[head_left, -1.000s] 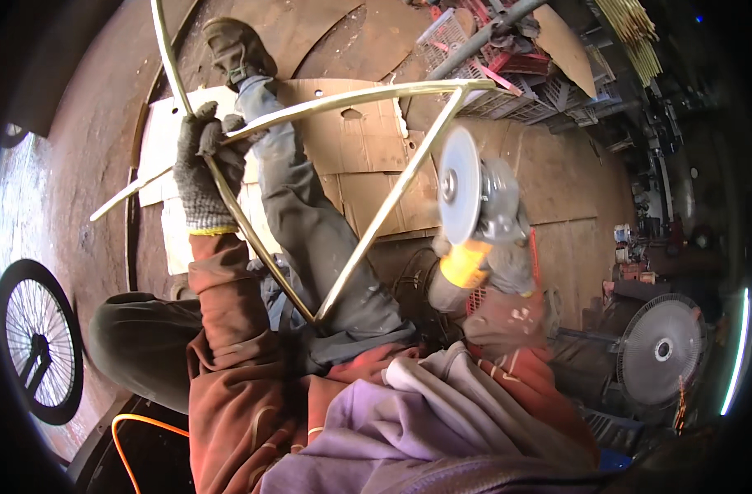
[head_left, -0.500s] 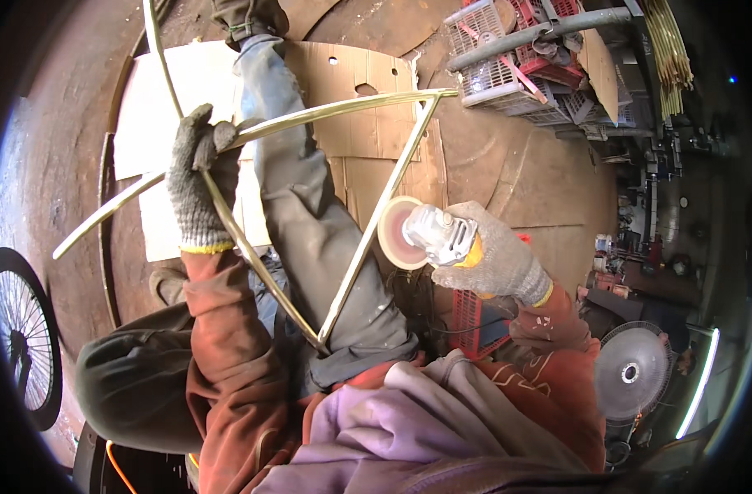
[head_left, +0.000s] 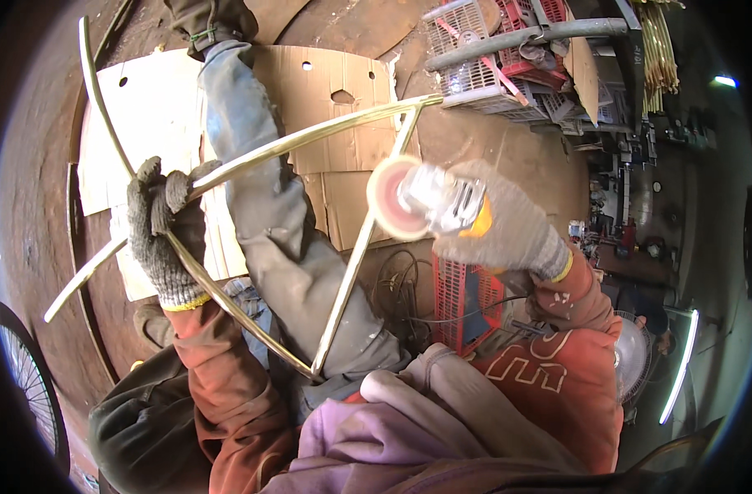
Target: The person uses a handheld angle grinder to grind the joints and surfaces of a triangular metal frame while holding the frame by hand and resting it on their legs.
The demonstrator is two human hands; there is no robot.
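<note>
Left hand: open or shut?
Shut: the left hand has its gloved fingers curled around the gold-coloured metal frame where bars cross.

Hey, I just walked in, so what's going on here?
A person's gloved left hand grips a gold-coloured metal frame over their outstretched leg. The gloved right hand holds an angle grinder. Its disc overlaps the frame's slanting bar in this view, though whether they touch is unclear. Cardboard lies beneath the leg.
</note>
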